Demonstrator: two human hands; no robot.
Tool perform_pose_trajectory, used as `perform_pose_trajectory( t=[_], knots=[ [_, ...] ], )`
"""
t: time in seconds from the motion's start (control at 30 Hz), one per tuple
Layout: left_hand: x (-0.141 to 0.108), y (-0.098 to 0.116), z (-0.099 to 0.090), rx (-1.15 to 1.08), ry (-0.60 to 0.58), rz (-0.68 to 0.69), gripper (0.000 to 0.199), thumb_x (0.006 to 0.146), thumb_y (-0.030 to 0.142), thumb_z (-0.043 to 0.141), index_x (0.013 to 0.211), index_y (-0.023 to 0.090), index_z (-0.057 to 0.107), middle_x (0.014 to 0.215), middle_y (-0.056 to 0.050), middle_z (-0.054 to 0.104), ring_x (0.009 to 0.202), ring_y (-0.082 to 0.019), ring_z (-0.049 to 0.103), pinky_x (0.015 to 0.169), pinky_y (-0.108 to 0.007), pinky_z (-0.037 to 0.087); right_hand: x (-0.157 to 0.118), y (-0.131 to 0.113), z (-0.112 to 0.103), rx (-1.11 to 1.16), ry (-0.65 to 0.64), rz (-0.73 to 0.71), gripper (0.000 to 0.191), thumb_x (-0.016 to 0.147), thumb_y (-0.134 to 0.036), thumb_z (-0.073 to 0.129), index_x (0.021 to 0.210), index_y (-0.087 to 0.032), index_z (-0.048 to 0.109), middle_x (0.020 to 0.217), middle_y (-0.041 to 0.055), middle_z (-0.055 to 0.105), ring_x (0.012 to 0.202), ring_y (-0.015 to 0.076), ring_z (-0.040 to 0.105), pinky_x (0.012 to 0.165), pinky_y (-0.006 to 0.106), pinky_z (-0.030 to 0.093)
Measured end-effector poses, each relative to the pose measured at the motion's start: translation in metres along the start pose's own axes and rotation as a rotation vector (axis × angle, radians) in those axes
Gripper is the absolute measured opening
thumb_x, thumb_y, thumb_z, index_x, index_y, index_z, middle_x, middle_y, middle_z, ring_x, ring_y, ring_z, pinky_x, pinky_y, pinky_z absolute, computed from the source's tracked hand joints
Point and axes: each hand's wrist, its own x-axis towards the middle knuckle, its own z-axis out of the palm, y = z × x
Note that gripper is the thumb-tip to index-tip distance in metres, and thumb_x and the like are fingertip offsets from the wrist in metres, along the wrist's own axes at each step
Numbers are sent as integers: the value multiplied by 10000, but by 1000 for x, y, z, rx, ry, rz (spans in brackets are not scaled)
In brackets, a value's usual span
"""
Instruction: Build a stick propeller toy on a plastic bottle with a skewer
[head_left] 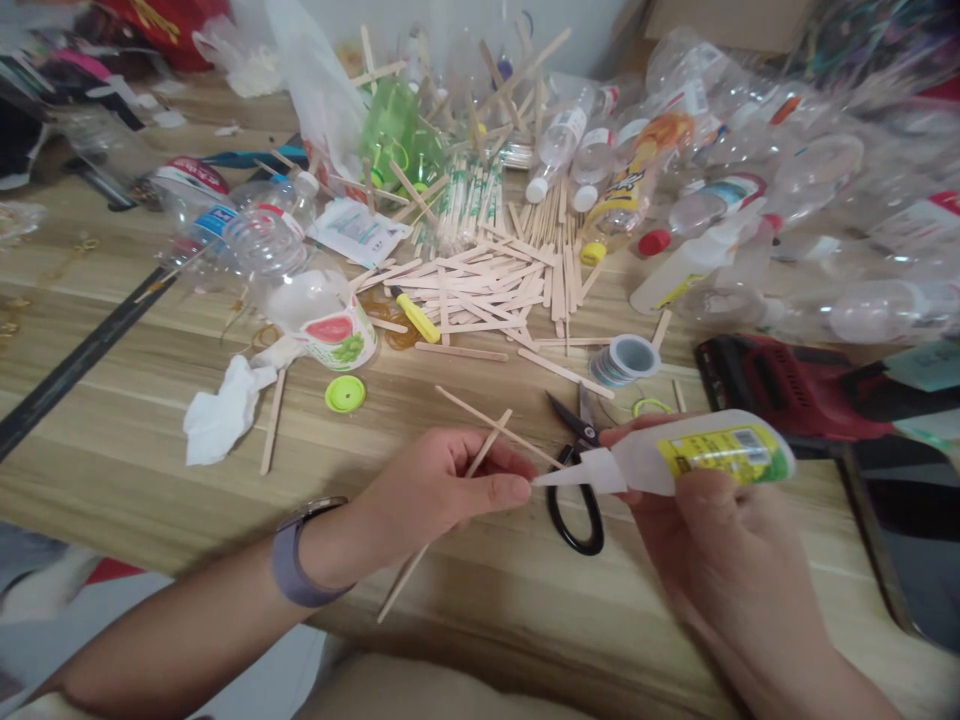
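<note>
Black bar (pixel 82 362), one: lay slantwise on the wooden table (pixel 150 500). Tissue (pixel 225 412), one: white, crumpled, a loose stick (pixel 274 425) just beside it. Watermelon-label bottle (pixel 337 332), one; lime-green cap (pixel 345 393), one, flat on the wood near it. Left hand (pixel 442 480), one, wearing one lavender-strapped watch (pixel 292 560): from my remote station I saw its thumb and fingers closed on one craft stick (pixel 403 585), low over the table's near side. A second craft stick (pixel 461 403) crossed that one at the fingers; whether it was pinched too, I could not tell. Yellow tool (pixel 418 315), one, black-tipped, beside the stick pile (pixel 487 285), which overlapped too much for me to count. Scissors (pixel 589 525), one pair, black-handled, between the hands. Spool (pixel 626 360), one, behind them. Right hand (pixel 720 550), one: gripped one squeeze bottle (pixel 712 455), yellow-green label, held sideways, its nozzle (pixel 566 476) pointing left at the left thumb tip; I could not tell whether they touched. Second squeeze bottle (pixel 679 272), one, farther back. Red-and-black power tool (pixel 787 390), one, far right.
</note>
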Motion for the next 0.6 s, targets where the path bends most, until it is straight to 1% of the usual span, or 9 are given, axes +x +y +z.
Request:
perform_pose_trajectory(
  t=[0.07,0.13,0.27,0.43,0.53,0.6],
  knots=[
    [0,-1,0,2,-4,3,295,763,395,704,937,158,715,570,65,458,502,-76,330,475,-232,217,-1,2,-1,-26,-10,-7,349,641,-530,828,851,-267,735,753,28,733,540,140,608,500,239,541],
    [0,-2,0,-2,13,3,265,755,396,708,872,159,704,546,71,434,491,-74,314,467,-233,206,-2,3,-3,-47,-13,-13,355,643,-527,829,862,-265,730,776,31,742,577,145,632,506,228,541],
    [0,-3,1,-6,35,-9,220,749,372,701,742,166,625,530,83,408,487,-69,305,469,-227,216,-4,5,-8,-65,-55,-13,348,680,-513,812,919,-277,723,843,27,755,644,141,660,549,209,551],
    [-1,-3,1,-14,24,-6,178,749,320,666,702,169,583,549,82,414,499,-68,307,483,-223,227,-6,5,-9,-76,-85,-11,360,685,-525,803,931,-276,719,856,27,751,640,141,653,533,211,543],
    [0,-4,0,-34,21,-25,186,743,331,653,690,173,570,540,82,400,495,-69,308,473,-218,223,-5,4,-7,-66,-70,-5,359,671,-524,813,922,-284,725,849,29,752,641,143,653,529,212,543],
    [0,-5,-1,-53,8,-36,172,738,326,648,701,175,575,551,77,417,497,-70,325,462,-213,230,-4,3,-5,-37,-50,-8,344,658,-525,820,896,-292,734,823,24,750,609,139,642,520,214,544]
  ],
)
